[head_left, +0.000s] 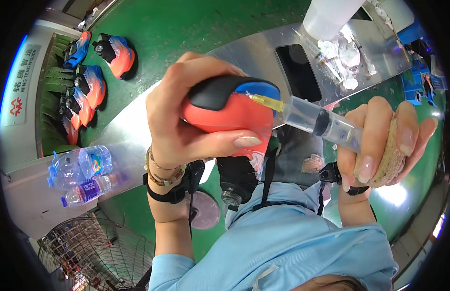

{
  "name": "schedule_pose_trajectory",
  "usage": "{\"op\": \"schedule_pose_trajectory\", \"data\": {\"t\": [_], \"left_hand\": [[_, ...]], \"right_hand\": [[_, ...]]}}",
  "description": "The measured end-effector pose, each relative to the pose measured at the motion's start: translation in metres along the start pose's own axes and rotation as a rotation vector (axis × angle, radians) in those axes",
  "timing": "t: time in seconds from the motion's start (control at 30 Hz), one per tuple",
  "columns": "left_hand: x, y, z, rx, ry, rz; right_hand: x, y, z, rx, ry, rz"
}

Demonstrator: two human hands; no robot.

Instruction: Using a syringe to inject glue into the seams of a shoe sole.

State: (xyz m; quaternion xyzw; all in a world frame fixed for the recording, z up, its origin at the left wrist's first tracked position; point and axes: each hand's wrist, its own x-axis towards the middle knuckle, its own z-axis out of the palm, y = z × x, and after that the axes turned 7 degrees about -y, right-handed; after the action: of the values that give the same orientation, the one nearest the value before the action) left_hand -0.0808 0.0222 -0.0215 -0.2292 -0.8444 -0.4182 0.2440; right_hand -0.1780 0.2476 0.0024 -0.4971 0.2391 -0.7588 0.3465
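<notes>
My left hand [168,109] is wrapped round a coral-red shoe [225,115] with black and blue parts on its upturned end, held up at mid-view. In my right hand [373,131] is a clear plastic syringe [300,113] with a black plunger seal. Its yellow tip [267,102] meets the shoe along the border between the blue part and the coral part. The same hand also has a beige, rough-looking pad [391,157] tucked against its fingers. The syringe's rear end is hidden by those fingers.
A black phone [298,72] lies on the metal table [254,46], near crumpled white tissues [350,53] and a white container [329,18]. Several similar shoes [116,53] stand at the far left. Plastic bottles [94,162] lie at the left, above a wire fan [96,247].
</notes>
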Motion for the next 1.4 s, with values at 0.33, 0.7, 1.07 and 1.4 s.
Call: {"op": "schedule_pose_trajectory", "data": {"t": [0.33,0.7,1.07,1.4], "left_hand": [[-0.011,-0.013,-0.003,0.112,0.3,-0.239],[-0.022,-0.046,-0.008,0.052,0.467,-0.432],[-0.031,-0.07,-0.014,-0.068,0.58,-0.569],[-0.048,-0.088,-0.022,-0.009,0.625,-0.653]], "right_hand": [[-0.019,0.031,-0.01,-0.026,0.206,-0.044],[-0.018,0.058,-0.02,-0.178,0.283,0.058],[-0.045,0.075,-0.014,-0.128,0.446,0.358],[-0.066,0.068,-0.014,-0.113,0.388,0.399]]}}
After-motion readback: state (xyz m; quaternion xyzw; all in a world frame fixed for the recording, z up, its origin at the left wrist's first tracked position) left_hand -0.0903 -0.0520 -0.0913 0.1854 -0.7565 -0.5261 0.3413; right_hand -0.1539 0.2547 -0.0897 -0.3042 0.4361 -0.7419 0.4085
